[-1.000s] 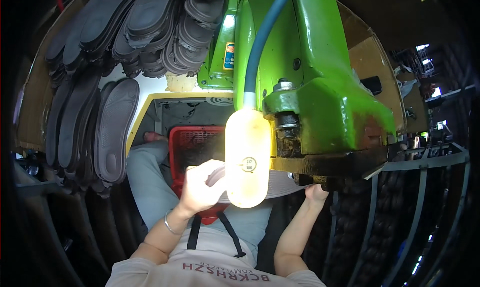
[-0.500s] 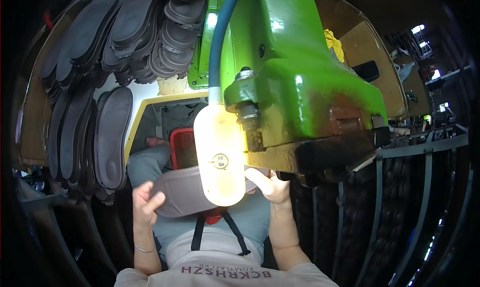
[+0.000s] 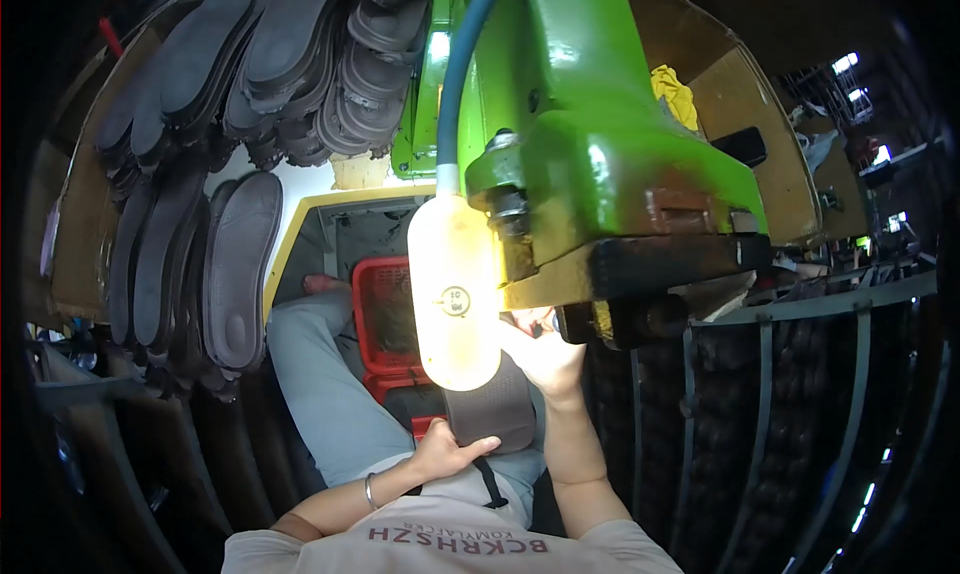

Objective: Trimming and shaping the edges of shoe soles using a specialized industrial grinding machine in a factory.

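Observation:
A dark grey-brown shoe sole [image 3: 492, 414] is held upright in front of my lap, its near end pointing toward me. My left hand [image 3: 447, 452] grips that near end, thumb along its face. Farther up, close beneath the machine head, my right hand [image 3: 548, 360] closes around the sole's right side. The glowing oval lamp [image 3: 455, 294] hides the sole's upper part and some right fingertips. Just above my right hand stands the green machine [image 3: 640, 189], with a dark lower block [image 3: 670, 264].
Stacks of grey soles [image 3: 290, 49] and a standing row of soles [image 3: 245, 274] fill the left side. Red baskets [image 3: 375, 339] sit low beyond my legs. A cardboard box [image 3: 775, 124] with a yellow cloth [image 3: 674, 98] stands right. Metal racks [image 3: 765, 424] run along the right.
The sole has turned from lying crosswise to pointing toward me. My left hand moved right and nearer my body, holding its end. The red baskets now show more.

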Available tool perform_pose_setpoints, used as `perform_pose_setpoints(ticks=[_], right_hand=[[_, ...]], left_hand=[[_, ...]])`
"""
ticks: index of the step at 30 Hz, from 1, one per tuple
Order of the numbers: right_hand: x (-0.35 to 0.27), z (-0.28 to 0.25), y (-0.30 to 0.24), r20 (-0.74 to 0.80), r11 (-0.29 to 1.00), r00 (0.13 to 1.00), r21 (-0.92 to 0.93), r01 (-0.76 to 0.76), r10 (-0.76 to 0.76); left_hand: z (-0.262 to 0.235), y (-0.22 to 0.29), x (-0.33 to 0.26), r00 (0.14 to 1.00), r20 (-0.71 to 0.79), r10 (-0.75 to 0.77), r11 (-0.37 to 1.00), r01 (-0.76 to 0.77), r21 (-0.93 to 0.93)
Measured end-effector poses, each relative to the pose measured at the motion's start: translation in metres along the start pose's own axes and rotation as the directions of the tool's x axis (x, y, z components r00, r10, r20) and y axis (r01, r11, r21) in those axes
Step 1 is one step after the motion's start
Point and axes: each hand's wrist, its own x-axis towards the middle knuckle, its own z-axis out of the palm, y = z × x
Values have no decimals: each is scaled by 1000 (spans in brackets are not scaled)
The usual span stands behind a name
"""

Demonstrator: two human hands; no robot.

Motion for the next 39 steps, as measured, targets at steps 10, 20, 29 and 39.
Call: perform_pose_setpoints(ticks=[10, 20, 29, 39], right_hand=[[80, -106, -36, -663, 997, 748, 67, 49, 8], [112, -27, 101, -290, 877, 829, 111, -467, 478], [-95, 57, 102, 310, 997, 950, -79, -6, 30], [-102, -36, 113, 129, 703, 717, 139, -698, 685]], left_hand=[[-158, 87, -41, 469, -630, 619, 150, 716, 681], [-202, 78, -47, 412, -503, 760, 116, 676, 728], [-160, 165, -73, 362, -467, 807, 428, 188, 884], [-115, 142, -10, 868, 241, 435, 408, -428, 806]])
